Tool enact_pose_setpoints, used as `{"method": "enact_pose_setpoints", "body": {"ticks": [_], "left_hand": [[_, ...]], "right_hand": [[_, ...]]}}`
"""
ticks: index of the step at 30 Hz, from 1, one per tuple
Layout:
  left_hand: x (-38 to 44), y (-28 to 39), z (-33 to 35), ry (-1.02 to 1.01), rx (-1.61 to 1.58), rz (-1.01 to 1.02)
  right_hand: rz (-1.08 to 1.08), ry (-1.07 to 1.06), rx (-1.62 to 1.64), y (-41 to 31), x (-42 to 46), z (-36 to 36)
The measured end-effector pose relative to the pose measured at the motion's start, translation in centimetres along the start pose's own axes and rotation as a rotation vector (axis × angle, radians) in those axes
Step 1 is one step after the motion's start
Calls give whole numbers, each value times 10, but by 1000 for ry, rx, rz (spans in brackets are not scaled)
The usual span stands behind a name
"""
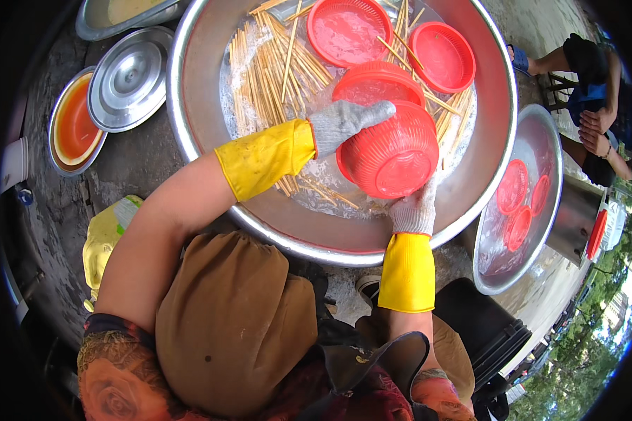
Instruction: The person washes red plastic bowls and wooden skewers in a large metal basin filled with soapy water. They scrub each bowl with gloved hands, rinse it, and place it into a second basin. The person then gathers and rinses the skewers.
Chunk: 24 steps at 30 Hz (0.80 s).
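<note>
Both my hands are on a ribbed red plastic bowl (389,152), tilted so its base faces me. My left hand (347,123), in a grey knit glove over a yellow rubber one, grips the upper left side. From below, my right hand (416,208), gloved alike, holds the lower edge; its fingers are partly hidden behind the bowl. Under them is a wide metal basin (305,223) with foamy water. Bundles of bamboo chopsticks (266,68) lie in it at the left, others at the right. More red bowls (350,31) sit in the basin, one (379,87) right behind the held bowl.
At right stands a second metal basin (532,263) with several red bowls in water; a black bucket (479,321) is nearer me. A seated person's hands (598,126) show beyond. Left are a metal lid (131,76), a pot of orange liquid (76,121) and a yellow jug (102,247).
</note>
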<state>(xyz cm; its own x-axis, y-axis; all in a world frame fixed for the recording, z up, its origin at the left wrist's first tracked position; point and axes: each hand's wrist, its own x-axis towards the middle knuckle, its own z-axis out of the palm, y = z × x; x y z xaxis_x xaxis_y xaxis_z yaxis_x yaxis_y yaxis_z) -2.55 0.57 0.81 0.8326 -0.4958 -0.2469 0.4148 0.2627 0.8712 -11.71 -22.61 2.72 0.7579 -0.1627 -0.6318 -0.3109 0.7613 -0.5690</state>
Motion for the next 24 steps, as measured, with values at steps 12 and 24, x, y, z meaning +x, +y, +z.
{"method": "enact_pose_setpoints", "body": {"ticks": [12,24], "left_hand": [[-12,-2,49,231,1211,546],[14,-9,-18,-144,1936,315]], "right_hand": [[-136,-69,-48,10,-28,31],[-571,-54,-599,-101,-88,-72]]}}
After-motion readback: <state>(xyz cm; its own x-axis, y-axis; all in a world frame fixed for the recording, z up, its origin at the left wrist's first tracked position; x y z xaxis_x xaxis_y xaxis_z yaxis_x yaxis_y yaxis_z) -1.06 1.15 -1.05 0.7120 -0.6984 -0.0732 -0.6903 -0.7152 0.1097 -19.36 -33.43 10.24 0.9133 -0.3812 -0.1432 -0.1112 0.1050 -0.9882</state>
